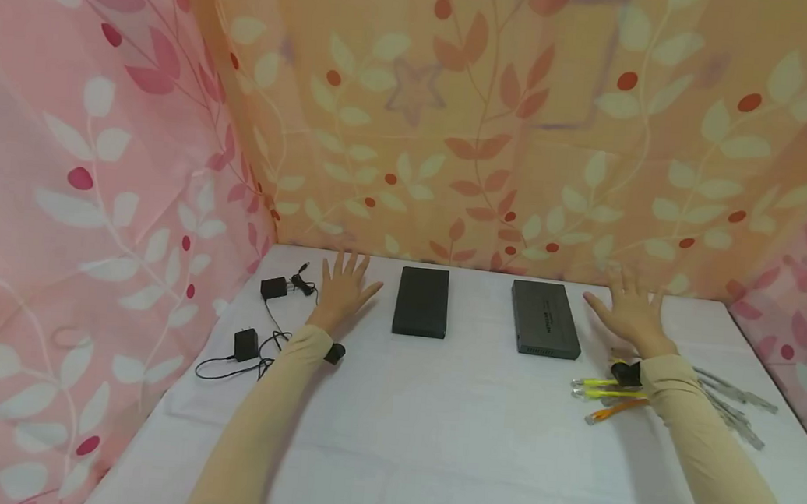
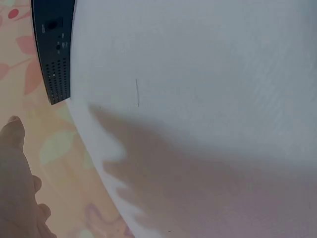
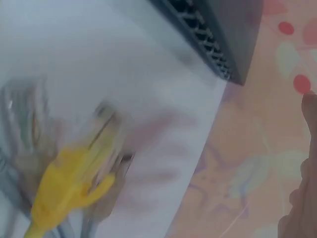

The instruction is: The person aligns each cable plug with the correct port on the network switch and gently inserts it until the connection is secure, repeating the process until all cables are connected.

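My left hand (image 1: 342, 291) is spread with straight fingers, between a black power adapter (image 1: 274, 288) and a black flat box (image 1: 421, 302); nothing is in it. Spread in the same way, my right hand (image 1: 631, 315) is to the right of a dark grey network switch (image 1: 545, 319) and holds nothing. Beneath the right wrist lie network cables, with yellow plugs (image 1: 604, 393), an orange plug (image 1: 603, 415) and grey ends (image 1: 738, 392). In the right wrist view a yellow plug (image 3: 64, 183) shows blurred, and the switch's vented side (image 3: 208, 39) is above it.
A second power adapter (image 1: 245, 344) with a thin black cord lies on the left of the white table (image 1: 419, 433). Orange floral cloth (image 1: 482, 132) hangs behind the table's back edge. Pink floral cloth (image 1: 90, 207) hangs along the left, with more at the right.
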`<move>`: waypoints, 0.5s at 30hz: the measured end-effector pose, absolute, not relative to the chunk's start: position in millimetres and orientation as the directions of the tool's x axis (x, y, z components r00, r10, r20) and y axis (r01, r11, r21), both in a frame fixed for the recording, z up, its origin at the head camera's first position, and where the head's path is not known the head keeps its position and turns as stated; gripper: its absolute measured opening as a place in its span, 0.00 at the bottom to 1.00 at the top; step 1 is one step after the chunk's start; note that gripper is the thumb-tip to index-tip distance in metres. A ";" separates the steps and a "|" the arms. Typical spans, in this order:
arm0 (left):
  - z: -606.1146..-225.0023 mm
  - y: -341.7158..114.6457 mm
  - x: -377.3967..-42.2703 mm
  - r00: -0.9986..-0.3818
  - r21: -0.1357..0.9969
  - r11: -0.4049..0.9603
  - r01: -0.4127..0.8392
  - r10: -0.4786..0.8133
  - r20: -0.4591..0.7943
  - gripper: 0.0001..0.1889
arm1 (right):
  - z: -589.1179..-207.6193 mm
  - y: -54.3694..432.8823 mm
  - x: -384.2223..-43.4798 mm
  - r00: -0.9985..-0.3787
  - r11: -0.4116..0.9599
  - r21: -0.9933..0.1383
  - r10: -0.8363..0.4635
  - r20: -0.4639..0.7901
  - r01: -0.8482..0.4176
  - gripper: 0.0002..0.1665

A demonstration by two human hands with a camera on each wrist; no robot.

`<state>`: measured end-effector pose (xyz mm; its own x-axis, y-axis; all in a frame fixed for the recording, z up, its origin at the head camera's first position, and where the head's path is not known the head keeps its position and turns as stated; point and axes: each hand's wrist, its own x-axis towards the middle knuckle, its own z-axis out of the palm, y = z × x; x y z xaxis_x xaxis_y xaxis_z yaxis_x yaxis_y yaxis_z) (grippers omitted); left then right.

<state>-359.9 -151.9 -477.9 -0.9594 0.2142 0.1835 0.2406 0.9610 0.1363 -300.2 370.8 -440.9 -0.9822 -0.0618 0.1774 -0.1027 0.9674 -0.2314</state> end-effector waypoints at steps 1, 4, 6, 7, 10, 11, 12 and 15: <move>-477.9 -151.1 -359.5 -0.958 0.139 0.959 0.247 0.220 0.185 0.39 | -440.9 368.6 -300.6 -0.982 0.967 -0.233 -0.065 0.179 -0.107 0.49; -476.4 -148.4 -357.7 -0.953 0.180 0.946 0.268 0.233 0.196 0.39 | -439.8 360.5 -302.1 -0.980 0.959 -0.257 -0.073 0.183 -0.120 0.49; -476.4 -146.8 -357.0 -0.946 0.203 0.936 0.287 0.244 0.213 0.39 | -438.3 354.0 -302.6 -0.979 0.951 -0.280 -0.078 0.186 -0.129 0.50; -476.6 -145.9 -356.7 -0.943 0.212 0.931 0.296 0.249 0.220 0.38 | -437.1 350.4 -302.4 -0.979 0.949 -0.288 -0.078 0.187 -0.131 0.50; -479.2 -143.6 -356.7 -0.934 0.216 0.923 0.318 0.265 0.239 0.39 | -435.3 340.3 -302.6 -0.977 0.938 -0.313 -0.088 0.195 -0.147 0.49; -480.6 -142.8 -356.6 -0.932 0.213 0.922 0.322 0.270 0.241 0.39 | -435.0 336.8 -302.5 -0.976 0.937 -0.315 -0.092 0.198 -0.152 0.48; -481.9 -141.9 -356.4 -0.932 0.216 0.921 0.325 0.273 0.240 0.39 | -434.5 332.7 -302.0 -0.975 0.934 -0.321 -0.095 0.202 -0.158 0.48; -484.9 -139.0 -354.3 -0.932 0.226 0.916 0.331 0.280 0.231 0.38 | -435.2 320.5 -300.7 -0.968 0.926 -0.330 -0.113 0.222 -0.184 0.46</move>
